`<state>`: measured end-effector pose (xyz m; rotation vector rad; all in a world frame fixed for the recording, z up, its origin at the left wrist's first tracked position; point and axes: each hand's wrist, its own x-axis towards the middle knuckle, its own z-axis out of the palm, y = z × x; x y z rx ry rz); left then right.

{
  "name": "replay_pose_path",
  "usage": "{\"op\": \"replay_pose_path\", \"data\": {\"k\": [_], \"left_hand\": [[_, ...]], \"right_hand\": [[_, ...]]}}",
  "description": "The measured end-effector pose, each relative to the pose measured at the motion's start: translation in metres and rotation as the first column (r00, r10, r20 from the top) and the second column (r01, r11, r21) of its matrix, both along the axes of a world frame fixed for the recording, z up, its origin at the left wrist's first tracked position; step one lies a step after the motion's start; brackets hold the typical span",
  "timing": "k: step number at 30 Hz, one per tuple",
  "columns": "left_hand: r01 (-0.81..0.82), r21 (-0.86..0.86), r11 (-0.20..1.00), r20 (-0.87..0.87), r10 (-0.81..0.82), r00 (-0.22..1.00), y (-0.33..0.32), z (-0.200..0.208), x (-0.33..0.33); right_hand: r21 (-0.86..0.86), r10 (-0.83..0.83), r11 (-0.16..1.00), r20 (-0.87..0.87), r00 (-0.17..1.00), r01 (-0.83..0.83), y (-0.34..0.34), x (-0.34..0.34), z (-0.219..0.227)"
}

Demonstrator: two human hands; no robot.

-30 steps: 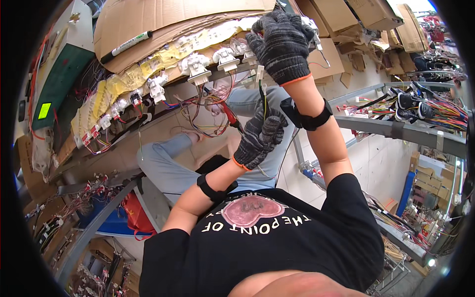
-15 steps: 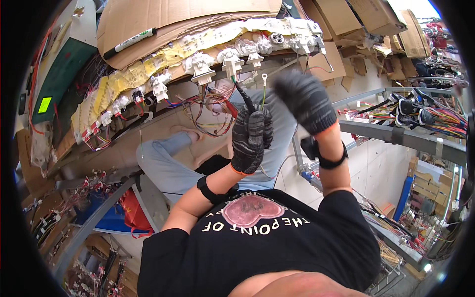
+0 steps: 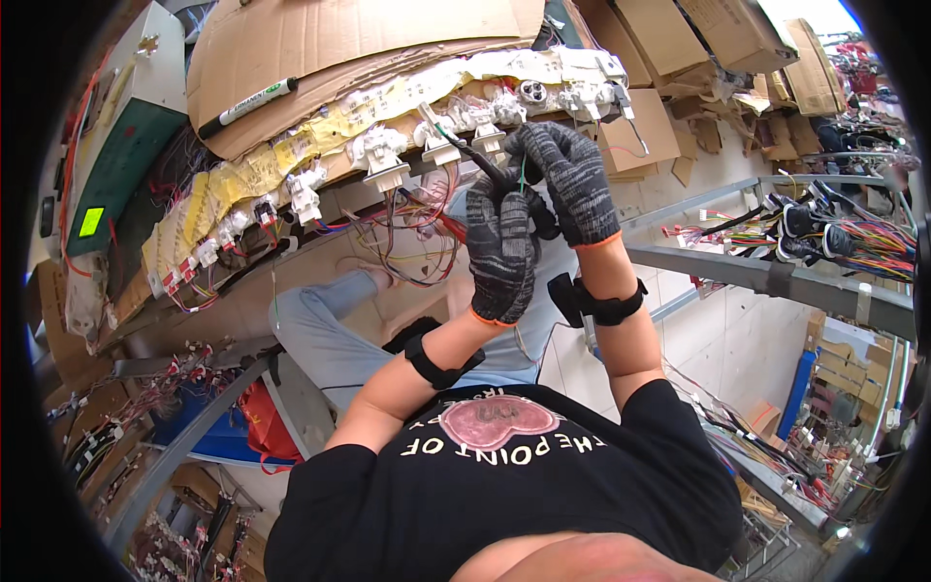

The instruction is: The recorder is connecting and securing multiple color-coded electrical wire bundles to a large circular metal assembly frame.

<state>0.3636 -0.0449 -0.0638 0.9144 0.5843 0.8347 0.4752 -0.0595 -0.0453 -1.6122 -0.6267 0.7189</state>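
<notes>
My left hand [image 3: 501,247], in a dark grey knit glove, is closed around a black sheathed cable [image 3: 488,167]. The cable slants up and left out of the fist toward a row of white connectors [image 3: 441,145] at the board's edge. From the same fist a thin green wire [image 3: 524,177] rises. My right hand [image 3: 570,184], gloved alike, pinches its upper part just above the left hand. The right fingers cover the wire's tip.
A taped harness board [image 3: 330,124] curves across the far side, with a cardboard sheet [image 3: 388,39] and a black-and-white marker [image 3: 247,107] behind it. A green-fronted device [image 3: 116,184] stands at left. Metal rails [image 3: 776,272] and wire bundles [image 3: 853,247] lie at right.
My right hand has come left and in, from a blurred swing to a pinch on the green wire. The ring terminal seen on its tip is now hidden. My left hand has shifted slightly.
</notes>
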Motion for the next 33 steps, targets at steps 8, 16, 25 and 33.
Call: {"op": "replay_pose_path", "data": {"k": [8, 16, 25, 33], "left_hand": [[0.070, 0.137, 0.988, -0.061, -0.062, 0.996, 0.003, -0.002, 0.000], [0.352, 0.696, 0.626, -0.392, -0.079, 0.916, 0.029, -0.010, 0.012], [0.461, 0.666, 0.587, -0.508, -0.096, 0.856, 0.031, -0.011, 0.011], [0.513, 0.620, 0.594, -0.512, -0.189, 0.838, 0.031, -0.013, 0.015]], "right_hand": [[-0.128, 0.049, 0.990, -0.088, 0.995, -0.061, 0.001, 0.009, 0.005], [0.158, -0.230, 0.971, 0.420, 0.878, 0.179, -0.006, -0.003, 0.010], [-0.118, -0.112, 0.972, 0.526, 0.843, 0.204, 0.010, 0.023, 0.011], [-0.271, 0.242, 0.926, 0.961, 0.137, 0.264, 0.014, 0.018, 0.019]]}}
